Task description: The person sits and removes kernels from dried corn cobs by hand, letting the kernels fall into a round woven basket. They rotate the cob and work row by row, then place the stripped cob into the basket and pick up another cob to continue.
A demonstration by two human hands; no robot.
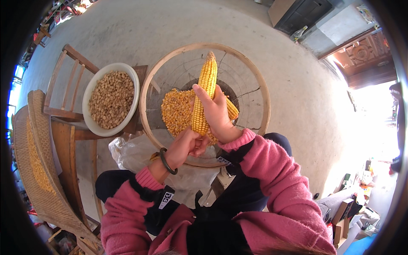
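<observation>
An ear of yellow corn (pixel 206 81), its kernels still on and its tip pointing away from me, is held over a round wooden-rimmed sieve (pixel 265 95). My right hand (pixel 216 111) wraps around its middle, thumb along the top. At the thick lower end, the fingers of my left hand (pixel 186 145) press against the cob; whether they grip it is partly hidden. Loose corn kernels (pixel 177 108) lie heaped on the sieve mesh below. Another ear of corn (pixel 232 109) rests there, partly covered by my right hand.
A white basin (pixel 86 105) of unshelled peanuts (pixel 111 99) sits left of the sieve, beside a wooden chair (pixel 70 79). Further left, a woven basket (pixel 24 149) holds yellow grain. Clear plastic sheeting (pixel 137 153) lies under the sieve's near edge. A glass bottle (pixel 298 34) stands far right.
</observation>
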